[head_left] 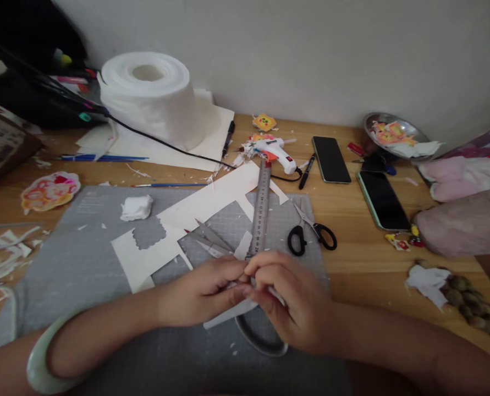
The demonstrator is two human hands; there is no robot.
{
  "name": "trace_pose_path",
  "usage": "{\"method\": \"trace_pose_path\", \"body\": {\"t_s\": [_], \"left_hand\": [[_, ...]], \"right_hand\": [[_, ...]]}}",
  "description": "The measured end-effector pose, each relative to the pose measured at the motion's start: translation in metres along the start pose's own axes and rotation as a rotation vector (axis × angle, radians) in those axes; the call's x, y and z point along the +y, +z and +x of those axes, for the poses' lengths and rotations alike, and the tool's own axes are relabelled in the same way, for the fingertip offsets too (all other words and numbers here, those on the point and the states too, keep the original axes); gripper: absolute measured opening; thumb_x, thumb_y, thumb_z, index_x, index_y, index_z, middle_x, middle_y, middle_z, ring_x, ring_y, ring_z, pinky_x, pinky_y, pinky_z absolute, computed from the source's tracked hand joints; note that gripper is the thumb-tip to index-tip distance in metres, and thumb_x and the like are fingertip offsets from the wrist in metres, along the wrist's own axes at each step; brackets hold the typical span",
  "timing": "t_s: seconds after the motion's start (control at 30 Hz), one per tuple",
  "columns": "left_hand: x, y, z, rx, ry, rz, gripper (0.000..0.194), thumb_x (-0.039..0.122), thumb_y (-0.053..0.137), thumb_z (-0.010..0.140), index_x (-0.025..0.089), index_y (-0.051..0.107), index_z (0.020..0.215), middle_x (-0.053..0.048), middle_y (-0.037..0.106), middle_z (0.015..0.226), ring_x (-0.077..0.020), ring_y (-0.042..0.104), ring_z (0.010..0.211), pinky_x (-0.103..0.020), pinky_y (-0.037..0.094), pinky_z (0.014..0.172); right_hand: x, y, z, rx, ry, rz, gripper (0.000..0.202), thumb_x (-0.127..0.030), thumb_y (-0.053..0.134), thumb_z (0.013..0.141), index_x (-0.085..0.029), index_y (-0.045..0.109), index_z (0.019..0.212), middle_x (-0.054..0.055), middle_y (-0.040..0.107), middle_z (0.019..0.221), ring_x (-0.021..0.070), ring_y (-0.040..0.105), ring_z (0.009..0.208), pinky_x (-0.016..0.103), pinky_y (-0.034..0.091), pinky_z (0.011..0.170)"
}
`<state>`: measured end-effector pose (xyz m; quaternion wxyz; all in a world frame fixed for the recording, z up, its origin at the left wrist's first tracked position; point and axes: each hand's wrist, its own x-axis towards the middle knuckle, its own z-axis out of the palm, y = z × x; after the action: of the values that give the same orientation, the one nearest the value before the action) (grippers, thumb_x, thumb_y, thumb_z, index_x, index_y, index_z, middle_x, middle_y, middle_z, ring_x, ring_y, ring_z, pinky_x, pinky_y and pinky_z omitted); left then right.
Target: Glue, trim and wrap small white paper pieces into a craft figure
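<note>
My left hand (222, 289) and my right hand (290, 300) meet above the grey cutting mat (92, 330). Fingertips of both are pinched together; whatever lies between them is too small or hidden to name. Beneath them are large scissors, their open blades (212, 241) pointing away and a grey handle loop (263, 344) showing below my right hand. Just beyond the fingers, a steel ruler (261, 209) lies across cut white paper (212, 201). A folded white wad (136, 208) sits farther left on the mat. Smaller black-handled scissors (310, 228) lie open to the right.
A big white roll (146, 104) stands at the back left. Behind the ruler is a white glue gun (275, 151) with a black cord. Two phones (331, 159), a metal bowl (368, 124) and longan-like fruit (471, 308) are on the right. Paper scraps (5, 253) lie left.
</note>
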<state>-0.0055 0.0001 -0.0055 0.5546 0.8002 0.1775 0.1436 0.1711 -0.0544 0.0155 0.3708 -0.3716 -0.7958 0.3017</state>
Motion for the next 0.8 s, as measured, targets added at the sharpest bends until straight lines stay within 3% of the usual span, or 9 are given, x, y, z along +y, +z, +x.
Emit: {"method": "trace_pose_path", "body": {"t_s": [0.17, 0.4, 0.6, 0.8], "left_hand": [[0.003, -0.001, 0.001, -0.017, -0.005, -0.045, 0.016, 0.020, 0.038, 0.087, 0.016, 0.044, 0.073, 0.002, 0.044, 0.068, -0.0092, 0.042, 0.063, -0.019, 0.035, 0.060], [0.004, -0.003, 0.001, 0.026, -0.140, -0.251, 0.019, 0.021, 0.039, 0.086, 0.016, 0.041, 0.068, 0.004, 0.034, 0.063, -0.0083, 0.034, 0.057, -0.018, 0.031, 0.053], [0.002, -0.003, 0.000, 0.007, -0.174, -0.298, 0.021, 0.024, 0.039, 0.085, 0.016, 0.040, 0.066, 0.004, 0.034, 0.063, -0.0088, 0.033, 0.057, -0.020, 0.029, 0.051], [0.003, -0.004, 0.000, -0.008, -0.203, -0.273, 0.024, 0.028, 0.037, 0.086, 0.017, 0.038, 0.065, 0.004, 0.034, 0.063, -0.0088, 0.033, 0.058, -0.019, 0.029, 0.053]], "right_hand": [[0.017, 0.008, -0.001, -0.080, 0.282, 0.098, 0.009, -0.020, 0.045, 0.082, -0.017, 0.044, 0.074, -0.001, 0.046, 0.066, 0.0097, 0.043, 0.061, 0.022, 0.036, 0.057], [0.029, 0.004, 0.008, -0.216, 0.603, 0.641, 0.022, -0.035, 0.054, 0.078, -0.015, 0.048, 0.072, -0.005, 0.038, 0.060, 0.0058, 0.034, 0.053, 0.018, 0.028, 0.047], [0.036, 0.001, 0.011, -0.334, 0.616, 0.735, 0.028, -0.040, 0.055, 0.076, -0.013, 0.047, 0.071, -0.004, 0.040, 0.063, 0.0068, 0.035, 0.057, 0.019, 0.029, 0.051], [0.036, -0.004, 0.010, -0.365, 0.515, 0.585, 0.025, -0.036, 0.044, 0.084, -0.015, 0.042, 0.069, -0.005, 0.034, 0.062, 0.0072, 0.031, 0.058, 0.019, 0.027, 0.052]]}}
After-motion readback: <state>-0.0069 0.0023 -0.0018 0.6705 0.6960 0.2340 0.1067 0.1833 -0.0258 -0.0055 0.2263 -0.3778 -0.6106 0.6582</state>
